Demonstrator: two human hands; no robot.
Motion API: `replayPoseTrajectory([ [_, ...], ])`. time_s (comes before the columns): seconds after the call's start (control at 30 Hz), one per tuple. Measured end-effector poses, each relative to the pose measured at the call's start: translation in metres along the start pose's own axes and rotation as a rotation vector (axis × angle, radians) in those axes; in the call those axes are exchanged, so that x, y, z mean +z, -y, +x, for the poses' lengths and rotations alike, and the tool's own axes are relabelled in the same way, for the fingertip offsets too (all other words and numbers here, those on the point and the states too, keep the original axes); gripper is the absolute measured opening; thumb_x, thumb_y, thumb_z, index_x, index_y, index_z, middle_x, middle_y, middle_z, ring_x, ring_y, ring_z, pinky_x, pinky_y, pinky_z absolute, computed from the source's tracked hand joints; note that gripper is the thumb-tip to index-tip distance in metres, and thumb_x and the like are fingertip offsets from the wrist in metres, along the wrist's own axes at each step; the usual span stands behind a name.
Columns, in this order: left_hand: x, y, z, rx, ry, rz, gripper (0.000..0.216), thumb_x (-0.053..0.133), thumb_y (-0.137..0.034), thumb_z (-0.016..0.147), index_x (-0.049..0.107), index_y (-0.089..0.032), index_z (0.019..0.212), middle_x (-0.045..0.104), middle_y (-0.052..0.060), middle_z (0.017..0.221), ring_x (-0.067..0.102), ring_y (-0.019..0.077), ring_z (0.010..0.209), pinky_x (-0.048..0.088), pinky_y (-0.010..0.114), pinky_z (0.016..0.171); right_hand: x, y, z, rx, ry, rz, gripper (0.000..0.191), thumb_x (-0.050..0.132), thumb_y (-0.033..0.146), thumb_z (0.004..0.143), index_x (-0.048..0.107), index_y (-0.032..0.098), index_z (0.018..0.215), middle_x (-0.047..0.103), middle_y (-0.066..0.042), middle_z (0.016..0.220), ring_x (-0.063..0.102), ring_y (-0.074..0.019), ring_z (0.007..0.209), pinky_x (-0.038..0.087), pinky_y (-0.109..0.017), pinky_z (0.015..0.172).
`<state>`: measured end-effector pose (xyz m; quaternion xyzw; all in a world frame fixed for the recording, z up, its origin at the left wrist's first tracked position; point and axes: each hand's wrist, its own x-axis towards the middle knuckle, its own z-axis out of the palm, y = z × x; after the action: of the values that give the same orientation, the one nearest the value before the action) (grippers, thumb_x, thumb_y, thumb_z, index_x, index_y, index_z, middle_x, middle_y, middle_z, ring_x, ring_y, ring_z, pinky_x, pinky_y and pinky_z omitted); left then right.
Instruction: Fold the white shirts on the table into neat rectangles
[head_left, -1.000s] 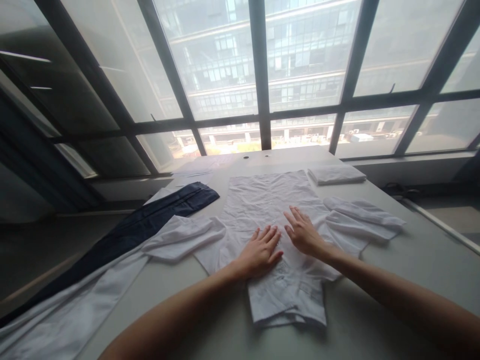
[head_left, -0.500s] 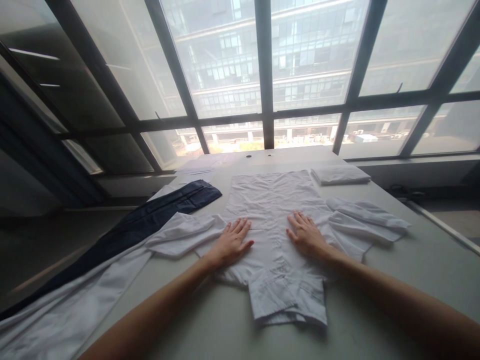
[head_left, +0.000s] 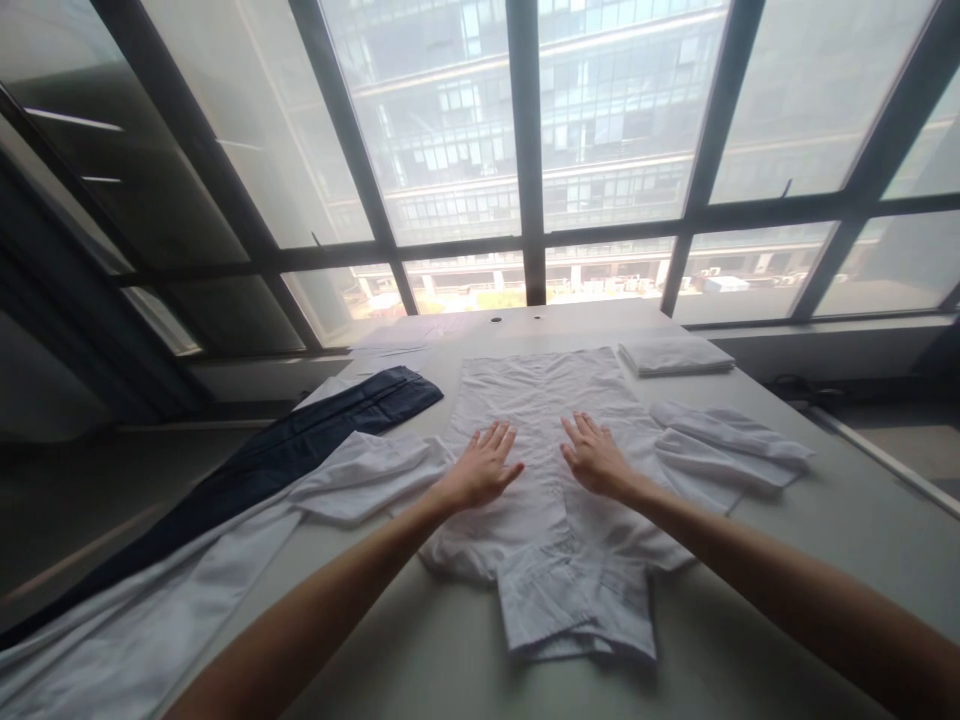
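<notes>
A white shirt point(head_left: 536, 395) lies spread flat on the grey table point(head_left: 825, 520), collar end toward me. My left hand point(head_left: 480, 465) rests open and flat on the shirt's body left of centre. My right hand point(head_left: 596, 455) lies open and flat just right of centre, fingers stretched forward. The shirt's left sleeve point(head_left: 367, 470) and right sleeve point(head_left: 724, 440) are folded out to the sides. Neither hand grips anything.
A dark navy garment point(head_left: 300, 440) stretches along the table's left side, over more white cloth point(head_left: 135, 640). A folded white piece point(head_left: 675, 355) sits at the far right near the window. Large window frames rise behind the table.
Both hands have slid forward over the shirt, away from me. The left hand first moved out to the left, then came back toward the centre.
</notes>
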<state>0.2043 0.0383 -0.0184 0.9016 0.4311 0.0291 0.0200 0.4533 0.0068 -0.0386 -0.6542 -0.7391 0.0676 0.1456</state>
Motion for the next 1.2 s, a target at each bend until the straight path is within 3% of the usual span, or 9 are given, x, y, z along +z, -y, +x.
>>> replayPoseTrajectory([
  [0.13,0.008,-0.017,0.057,0.067,-0.076,-0.018,0.062,0.029,-0.04,0.106,0.027,-0.012,0.161,0.025,0.015,0.167,0.017,0.0281,0.156,0.018,0.054,0.124,0.007,0.014,0.038,-0.111,-0.021,0.008,0.062,0.035,0.027,0.1,0.03,0.01,0.16,0.021,-0.016,0.168,0.015,-0.029,0.156,0.017,-0.054,0.123],
  [0.27,0.029,-0.015,0.083,0.059,-0.052,-0.064,0.06,0.029,-0.039,0.106,0.032,-0.012,0.159,0.028,0.017,0.166,0.021,0.031,0.155,0.02,0.057,0.122,0.024,0.008,0.056,-0.07,0.029,-0.027,0.062,0.034,0.031,0.102,0.03,0.008,0.159,0.023,-0.019,0.167,0.017,-0.0298,0.156,0.016,-0.055,0.122],
  [0.5,0.036,-0.007,0.081,0.051,-0.023,-0.082,0.06,0.032,-0.04,0.105,0.033,-0.013,0.16,0.026,0.016,0.166,0.02,0.0321,0.155,0.016,0.057,0.123,0.029,-0.015,0.059,-0.073,0.067,-0.047,0.068,0.031,0.047,0.103,0.031,0.009,0.159,0.024,-0.018,0.167,0.018,-0.0282,0.156,0.014,-0.05,0.124],
  [0.8,0.026,-0.013,0.081,0.032,0.042,-0.115,0.064,0.032,-0.041,0.104,0.029,-0.013,0.161,0.019,0.014,0.168,0.016,0.0309,0.156,0.013,0.055,0.124,0.003,-0.114,0.054,0.136,0.023,-0.138,0.068,0.031,0.049,0.103,0.035,0.008,0.157,0.028,-0.019,0.166,0.024,-0.0303,0.154,0.019,-0.049,0.123],
  [0.97,0.032,-0.011,0.084,0.042,0.014,-0.115,0.063,0.031,-0.043,0.105,0.03,-0.015,0.161,0.021,0.013,0.168,0.017,0.0295,0.156,0.014,0.054,0.124,0.003,-0.122,0.053,0.141,-0.013,-0.132,0.07,0.032,0.048,0.102,0.036,0.004,0.156,0.03,-0.021,0.164,0.026,-0.0319,0.153,0.019,-0.047,0.123],
  [1.07,0.033,0.004,0.08,0.047,0.003,-0.115,0.064,0.03,-0.049,0.105,0.032,-0.017,0.161,0.024,0.012,0.168,0.018,0.0288,0.156,0.015,0.052,0.124,0.005,-0.119,0.052,0.143,-0.022,-0.118,0.07,0.032,0.049,0.102,0.037,0.004,0.156,0.031,-0.021,0.164,0.026,-0.031,0.153,0.019,-0.047,0.123],
  [1.2,0.028,0.051,0.062,-0.04,-0.028,-0.103,0.064,0.028,-0.051,0.105,0.037,-0.017,0.158,0.027,0.014,0.167,0.02,0.0303,0.155,0.016,0.055,0.123,0.005,-0.119,0.051,0.128,-0.036,-0.125,0.069,0.033,0.048,0.102,0.038,0.004,0.155,0.032,-0.021,0.163,0.027,-0.0307,0.153,0.02,-0.046,0.123],
])
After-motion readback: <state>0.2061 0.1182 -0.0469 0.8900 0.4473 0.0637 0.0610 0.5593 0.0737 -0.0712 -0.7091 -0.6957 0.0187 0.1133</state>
